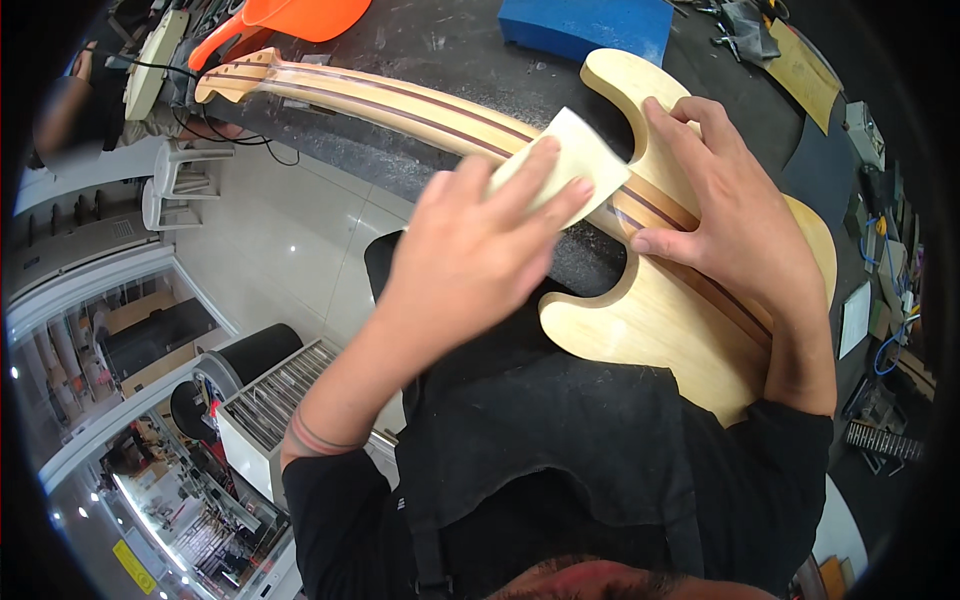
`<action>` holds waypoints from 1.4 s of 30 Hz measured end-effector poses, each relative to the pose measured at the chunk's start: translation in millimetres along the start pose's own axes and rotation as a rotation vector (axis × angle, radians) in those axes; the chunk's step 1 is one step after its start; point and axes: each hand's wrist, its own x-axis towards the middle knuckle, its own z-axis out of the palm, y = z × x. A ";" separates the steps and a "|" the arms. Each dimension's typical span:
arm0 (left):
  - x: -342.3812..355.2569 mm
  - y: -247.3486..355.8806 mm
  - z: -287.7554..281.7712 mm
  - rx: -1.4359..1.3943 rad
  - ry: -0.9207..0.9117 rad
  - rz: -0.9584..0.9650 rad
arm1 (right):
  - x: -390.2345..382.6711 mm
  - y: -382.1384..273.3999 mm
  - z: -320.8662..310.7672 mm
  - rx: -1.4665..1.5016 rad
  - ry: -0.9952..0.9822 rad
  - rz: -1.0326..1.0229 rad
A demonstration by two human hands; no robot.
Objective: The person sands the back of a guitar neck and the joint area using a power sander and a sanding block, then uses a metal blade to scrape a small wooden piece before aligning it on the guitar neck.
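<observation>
An unfinished electric guitar of pale wood lies across the bench, its bare neck [400, 103] pointing to the far left and its body [640, 325] near me at the right. Dark stripes run along the neck and into the body. My left hand [475, 235] presses a pale yellow sheet of sandpaper [590, 160] onto the neck close to the body, fingers over the sheet; the hand is slightly blurred. My right hand [725, 195] holds the body beside the neck joint, thumb on the wood and some fingers bent toward the far edge.
Behind the neck are an orange scoop-like container [305, 15] and a blue block [585, 28]. Pale dust speckles the dark bench [440, 60]. Tools and cables clutter the right side. At the far left are another person's arm [65, 110] and white stools [180, 180].
</observation>
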 end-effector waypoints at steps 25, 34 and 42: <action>-16.2 -16.8 -14.3 -0.056 0.101 0.124 | 0.4 27.7 2.9 0.182 0.081 -0.075; -23.8 -42.9 -0.7 0.151 0.133 -0.029 | 2.5 28.7 2.7 0.131 0.058 -0.068; -10.5 -16.0 9.8 0.030 0.134 -0.061 | -0.7 9.6 -9.3 0.212 0.017 0.045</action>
